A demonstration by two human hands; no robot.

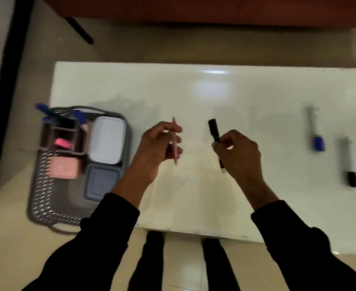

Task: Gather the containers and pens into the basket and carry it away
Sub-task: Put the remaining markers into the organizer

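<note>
Head view, hands: I've got my left hand [159, 143] closed round a pink pen [175, 141], held up above the white table [246, 185], tip pointing away from me.
Right hand: my right hand [236, 153] is pinching a black marker [215, 139] near its middle, black cap end away from me, pale end sticking out below the fingers. Also up off the table, as far as I can tell.
Gap: the two hands are near each other over the middle of the table, not touching.
Basket: grey mesh basket [43, 198] sits at the left end of the table, hanging partly over the edge.
In the basket: a white lidded container [107, 139] at the back right, a grey-blue lidded container [101, 182] in front of it, a pink container [64, 168] to their left, and a brown divided organizer [65, 133] at the back left with blue-capped pens [78, 115] standing in it and something pink inside one cell.
Still on the table: a blue-capped marker [315, 131] and a black-capped marker [348, 162], both lying flat well off to my right, just beside each other, caps toward me.
Picture quality: pretty blurry, so finer details are a no-go.
</note>
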